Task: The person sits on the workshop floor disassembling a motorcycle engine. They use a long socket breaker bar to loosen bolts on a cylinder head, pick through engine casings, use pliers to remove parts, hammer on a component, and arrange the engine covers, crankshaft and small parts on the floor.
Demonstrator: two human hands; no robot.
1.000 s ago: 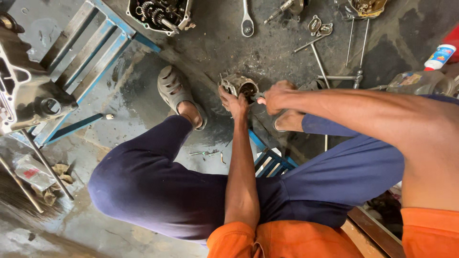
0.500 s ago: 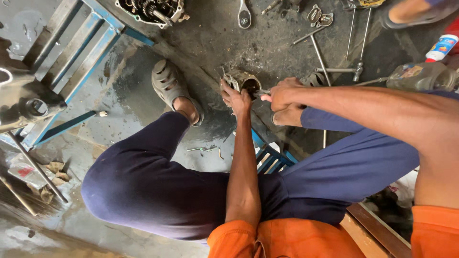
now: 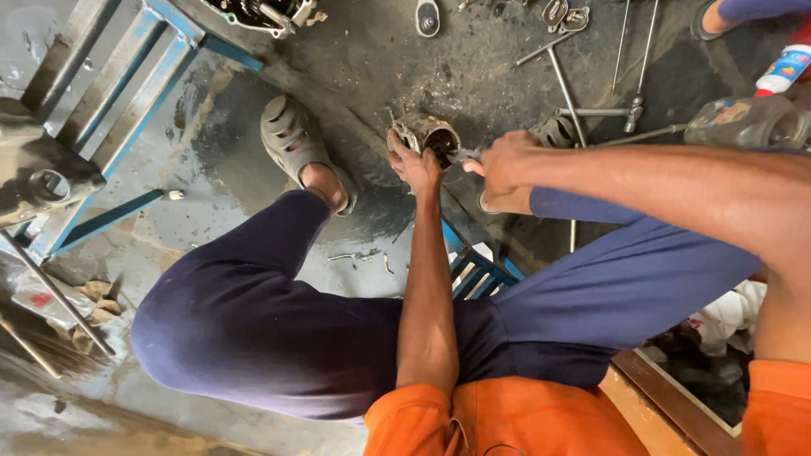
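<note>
dark, oil-stained concrete floor (image 3: 473, 67); blue metal frame (image 3: 127, 76) at left, wet patches beside it.

We see a dark, oil-stained concrete floor (image 3: 211, 152) under everything. A small metal engine part (image 3: 427, 133) sits on it between a grey sandal (image 3: 291, 139) and a second foot. Toward the far edge lie long metal rods (image 3: 564, 80), a wrench (image 3: 427, 17) and a clear plastic bottle (image 3: 748, 122). A blue metal frame (image 3: 127, 76) stands at the far left corner.
</note>
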